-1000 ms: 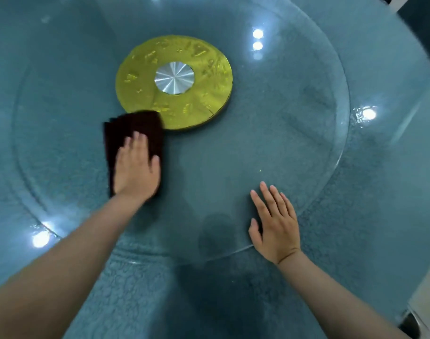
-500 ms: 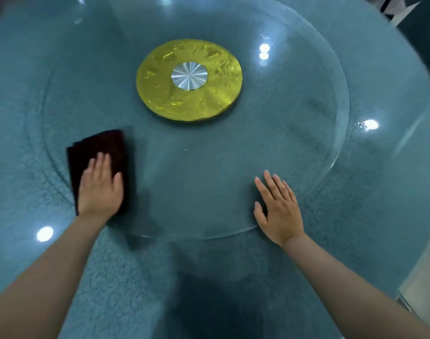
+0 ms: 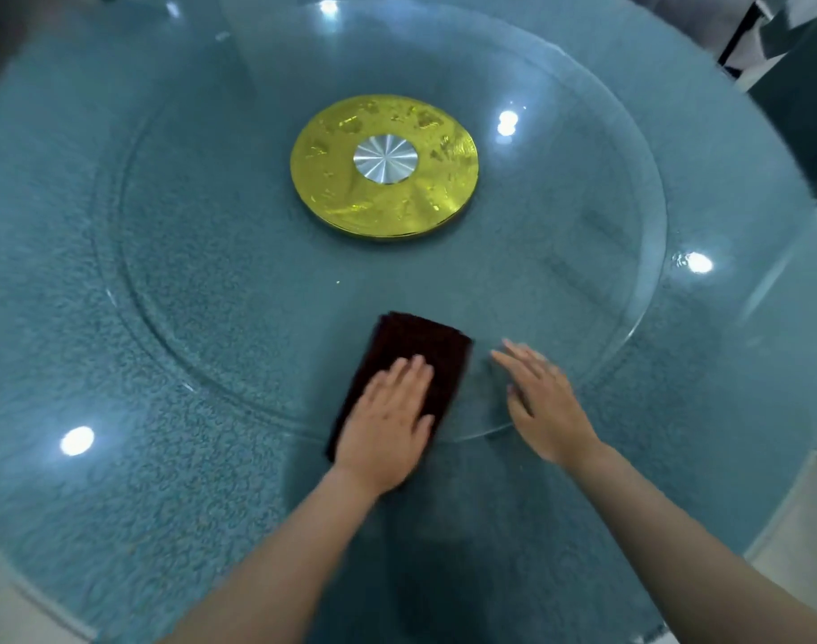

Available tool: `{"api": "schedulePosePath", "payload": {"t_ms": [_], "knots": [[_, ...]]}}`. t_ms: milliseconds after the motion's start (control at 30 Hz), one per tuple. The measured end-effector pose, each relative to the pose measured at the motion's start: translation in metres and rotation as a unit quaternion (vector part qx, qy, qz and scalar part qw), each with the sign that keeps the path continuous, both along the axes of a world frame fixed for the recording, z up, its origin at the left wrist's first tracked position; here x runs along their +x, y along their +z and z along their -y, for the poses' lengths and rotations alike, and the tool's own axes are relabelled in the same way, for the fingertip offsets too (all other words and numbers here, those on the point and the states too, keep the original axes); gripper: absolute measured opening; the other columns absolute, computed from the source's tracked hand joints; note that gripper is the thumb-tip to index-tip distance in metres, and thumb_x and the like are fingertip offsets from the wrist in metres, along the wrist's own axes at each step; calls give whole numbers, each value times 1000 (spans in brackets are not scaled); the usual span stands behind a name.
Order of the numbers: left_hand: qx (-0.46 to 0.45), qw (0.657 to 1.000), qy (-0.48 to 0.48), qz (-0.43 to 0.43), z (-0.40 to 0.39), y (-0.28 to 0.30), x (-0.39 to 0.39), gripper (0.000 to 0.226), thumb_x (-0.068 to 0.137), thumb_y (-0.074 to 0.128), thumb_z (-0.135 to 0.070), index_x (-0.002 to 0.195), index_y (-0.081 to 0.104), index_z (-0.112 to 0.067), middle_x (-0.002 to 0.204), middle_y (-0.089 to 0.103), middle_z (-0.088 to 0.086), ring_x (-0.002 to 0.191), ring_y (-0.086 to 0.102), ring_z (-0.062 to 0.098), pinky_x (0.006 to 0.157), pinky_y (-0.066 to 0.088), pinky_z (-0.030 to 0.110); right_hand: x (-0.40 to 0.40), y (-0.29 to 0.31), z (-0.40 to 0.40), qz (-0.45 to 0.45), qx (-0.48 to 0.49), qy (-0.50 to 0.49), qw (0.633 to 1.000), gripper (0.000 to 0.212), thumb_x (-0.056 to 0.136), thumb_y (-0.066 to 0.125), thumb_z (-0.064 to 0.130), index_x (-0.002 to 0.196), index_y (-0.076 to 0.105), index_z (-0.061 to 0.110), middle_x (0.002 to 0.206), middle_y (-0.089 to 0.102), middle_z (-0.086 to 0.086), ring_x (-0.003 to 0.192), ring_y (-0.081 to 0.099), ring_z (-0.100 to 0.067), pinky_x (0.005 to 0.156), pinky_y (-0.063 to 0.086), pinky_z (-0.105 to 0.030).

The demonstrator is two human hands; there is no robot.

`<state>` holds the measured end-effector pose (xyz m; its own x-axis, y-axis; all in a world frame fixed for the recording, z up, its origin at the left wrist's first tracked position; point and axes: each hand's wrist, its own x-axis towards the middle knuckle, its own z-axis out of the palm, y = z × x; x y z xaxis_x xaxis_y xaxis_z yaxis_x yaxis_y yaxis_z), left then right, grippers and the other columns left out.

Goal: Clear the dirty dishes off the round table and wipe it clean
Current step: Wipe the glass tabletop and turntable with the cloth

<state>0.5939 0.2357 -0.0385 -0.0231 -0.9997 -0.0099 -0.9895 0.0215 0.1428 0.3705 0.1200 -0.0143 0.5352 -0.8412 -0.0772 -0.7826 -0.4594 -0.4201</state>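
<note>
Cloth (image 3: 413, 360) has swept rightward under the left hand's (image 3: 388, 429) flat fingers, beside the right hand's (image 3: 544, 404) straight fingertips, so wiping continues.

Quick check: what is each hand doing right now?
Left hand: open, flat on the dark cloth.
Right hand: open, holding nothing.

1. A left hand (image 3: 388, 425) is pressing flat on a dark folded cloth (image 3: 416, 360) at the near edge of a glass turntable (image 3: 211, 253).
2. The right hand (image 3: 544, 402) is resting flat just beside the cloth.
3. A gold disc (image 3: 332, 188) is sitting at the centre of the blue round table (image 3: 72, 504).
</note>
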Motion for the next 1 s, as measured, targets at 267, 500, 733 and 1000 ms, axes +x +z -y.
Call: {"api": "schedulePosePath", "payload": {"t_ms": [267, 500, 733, 1000], "knots": [[14, 954, 299, -16, -46, -2, 163, 66, 95, 25, -41, 148, 34, -1, 154, 33, 17, 142, 31, 34, 116, 20, 45, -13, -9, -26, -106, -33, -49, 993, 66, 94, 28, 57, 151, 35, 24, 159, 27, 2, 146, 25, -20, 115, 14, -34], [-13, 997, 75, -4, -14, 0, 25, 66, 94, 36, -37, 149, 31, -2, 157, 27, 14, 144, 28, 32, 116, 23, 45, 13, -12, -53, -115, -68, -43, 990, 63, 93, 35, 57, 147, 42, 24, 155, 36, 2, 139, 37, -19, 103, 26, -33], [7, 1000, -17, -14, -10, 4, 0, 60, 98, 35, -40, 152, 30, -13, 159, 24, 3, 147, 21, 20, 116, 22, 40, 4, -12, -41, -103, -124, 23, 987, 55, 94, 40, 52, 141, 52, 25, 150, 44, 2, 125, 50, -20, 100, 36, -35], [13, 938, 344, -36, -14, 0, 205, 66, 96, 28, -42, 147, 34, -2, 153, 33, 18, 141, 33, 34, 115, 23, 47, 12, -27, -17, 35, -166, 76, 983, 36, 93, 50, 33, 119, 67, 14, 145, 49, -8, 133, 48, -27, 113, 34, -45]]}}
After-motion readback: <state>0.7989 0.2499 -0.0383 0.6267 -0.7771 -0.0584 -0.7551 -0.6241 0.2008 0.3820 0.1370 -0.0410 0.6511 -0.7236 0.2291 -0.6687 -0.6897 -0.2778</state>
